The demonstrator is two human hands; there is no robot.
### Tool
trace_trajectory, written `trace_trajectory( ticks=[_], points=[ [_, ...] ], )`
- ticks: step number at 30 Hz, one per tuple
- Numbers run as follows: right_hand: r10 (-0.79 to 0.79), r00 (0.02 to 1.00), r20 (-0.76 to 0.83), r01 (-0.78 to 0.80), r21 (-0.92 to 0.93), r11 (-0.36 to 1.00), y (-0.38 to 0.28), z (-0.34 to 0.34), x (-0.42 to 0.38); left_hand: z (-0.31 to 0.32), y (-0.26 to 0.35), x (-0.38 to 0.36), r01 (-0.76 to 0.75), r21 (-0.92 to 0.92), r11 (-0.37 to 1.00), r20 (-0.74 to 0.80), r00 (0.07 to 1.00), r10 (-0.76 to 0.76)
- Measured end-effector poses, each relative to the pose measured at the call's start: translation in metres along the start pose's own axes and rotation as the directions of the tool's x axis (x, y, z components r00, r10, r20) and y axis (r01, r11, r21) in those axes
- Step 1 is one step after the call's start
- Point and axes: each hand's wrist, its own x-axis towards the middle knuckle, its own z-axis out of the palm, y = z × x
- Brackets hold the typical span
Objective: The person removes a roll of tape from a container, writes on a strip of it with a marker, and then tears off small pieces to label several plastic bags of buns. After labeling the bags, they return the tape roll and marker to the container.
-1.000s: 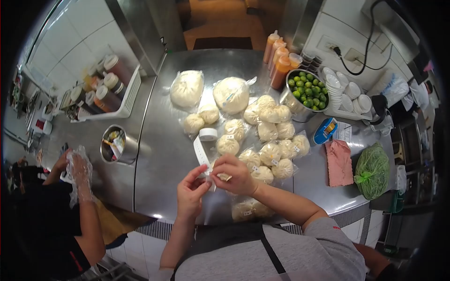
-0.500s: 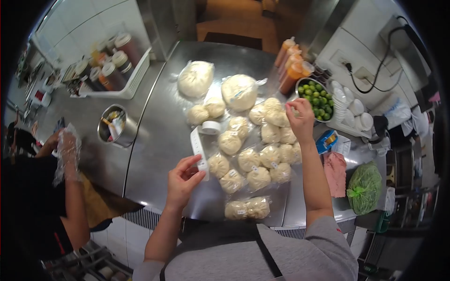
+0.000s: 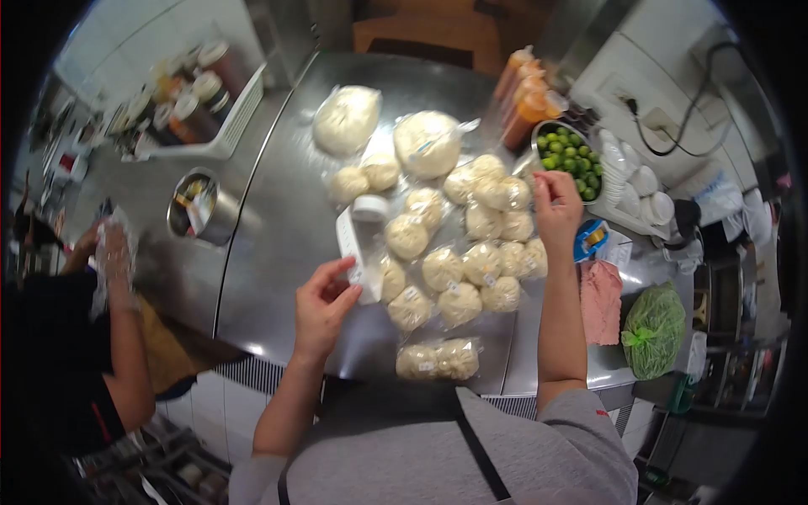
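My left hand [image 3: 321, 310] pinches the edge of a white label strip [image 3: 348, 240] between thumb and fingers. That strip runs up to a white label roll [image 3: 370, 208] on the steel table. Over the right side, my right hand [image 3: 558, 204] has thumb and fingertips pressed together; whatever is between them is too small to make out. It is nearest to the bowl of limes and the bagged dough balls [image 3: 502, 194]. Several more bagged dough balls [image 3: 443, 268] lie between my hands, some bearing small labels. A bagged pair [image 3: 438, 359] lies close to my body.
Two large bagged dough lumps [image 3: 427, 145] lie at the back. Orange sauce bottles [image 3: 528, 109] and a lime bowl [image 3: 568, 160] stand right, above a blue tape dispenser [image 3: 592, 240], pink cloth [image 3: 600, 303] and green bag [image 3: 654, 332]. A co-worker's gloved hand [image 3: 116, 252] is at left.
My right hand has moved to the right, away from the bagged dough balls. My left hand stays at the label strip. The whole view has shifted slightly.
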Motion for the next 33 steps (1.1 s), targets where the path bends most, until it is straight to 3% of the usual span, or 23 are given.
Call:
trace_trajectory(
  ticks=[1,2,3,4,5,6,7,8,10,11,13,14,16,20,23,26,29,31,33],
  points=[
    [0.011,1.000,-0.028,-0.009,0.073,0.997,-0.017,0.007,-0.002,0.001,0.000,0.000,-0.013,0.032,0.999,-0.016,1.000,0.014],
    [-0.050,0.997,0.056,0.042,0.128,0.991,-0.033,0.013,-0.005,0.004,0.004,-0.001,-0.048,0.032,0.998,-0.028,0.998,0.049],
    [-0.127,0.948,0.291,0.037,0.295,0.955,-0.055,0.015,-0.006,0.003,0.005,-0.001,-0.057,0.041,0.997,-0.018,0.998,0.058],
    [-0.239,0.848,0.474,0.002,0.447,0.895,-0.079,0.013,-0.002,0.003,0.006,-0.003,-0.082,0.008,0.997,-0.035,0.996,0.082],
    [-0.381,0.681,0.625,-0.058,0.565,0.823,-0.097,0.007,0.008,0.003,0.008,-0.001,-0.120,-0.030,0.992,-0.025,0.992,0.120],
    [-0.356,0.857,0.372,-0.062,0.760,0.647,-0.101,0.017,0.004,0.000,0.009,-0.001,-0.127,-0.029,0.991,-0.019,0.992,0.127],
    [-0.090,0.987,0.134,-0.112,0.970,0.217,-0.119,0.026,0.022,-0.001,0.008,0.000,-0.159,-0.006,0.987,-0.035,0.987,0.159],
    [-0.095,0.988,0.125,-0.100,0.967,0.236,-0.124,0.031,0.019,0.001,0.006,0.000,-0.190,0.013,0.982,-0.053,0.980,0.190],
    [-0.353,0.882,0.312,0.060,0.670,0.740,-0.126,0.053,0.003,0.000,0.003,0.000,-0.194,0.033,0.980,-0.056,0.979,0.196],
    [-0.417,0.796,0.439,0.210,0.446,0.870,-0.127,0.068,-0.005,-0.003,0.004,0.001,-0.191,0.065,0.979,-0.070,0.978,0.195],
    [-0.616,0.608,0.501,0.347,0.530,0.774,-0.127,0.090,-0.030,0.000,0.011,-0.001,-0.204,0.084,0.975,-0.081,0.974,0.211],
    [-0.616,0.601,0.509,0.341,0.534,0.774,-0.124,0.093,-0.038,0.001,0.013,-0.003,-0.194,0.097,0.976,-0.092,0.975,0.203],
    [-0.546,0.636,0.546,0.319,0.459,0.829,-0.120,0.097,-0.048,0.001,0.012,-0.004,-0.185,0.109,0.977,-0.103,0.975,0.197],
    [-0.552,0.629,0.548,0.352,0.432,0.830,-0.115,0.101,-0.050,0.000,0.011,-0.003,-0.186,0.165,0.969,-0.036,0.980,0.194],
    [-0.514,0.647,0.563,0.255,0.475,0.842,-0.114,0.099,-0.051,0.000,0.012,-0.003,-0.216,0.116,0.970,-0.009,0.976,0.219],
    [-0.370,0.688,0.624,0.020,0.494,0.869,-0.112,0.101,-0.057,0.000,0.012,-0.002,-0.198,0.162,0.967,0.003,0.980,0.200],
    [-0.358,0.743,0.566,0.044,0.493,0.869,-0.108,0.104,-0.063,-0.001,0.008,-0.001,-0.210,0.137,0.968,0.002,0.977,0.212],
    [-0.272,0.744,0.610,-0.063,0.469,0.881,-0.111,0.105,-0.069,0.000,0.009,-0.001,-0.191,0.155,0.969,0.003,0.981,0.193],
    [-0.335,0.813,0.477,0.059,0.504,0.862,-0.111,0.109,-0.075,-0.002,0.005,-0.001,-0.194,0.167,0.967,0.033,0.981,0.192]
  ],
)
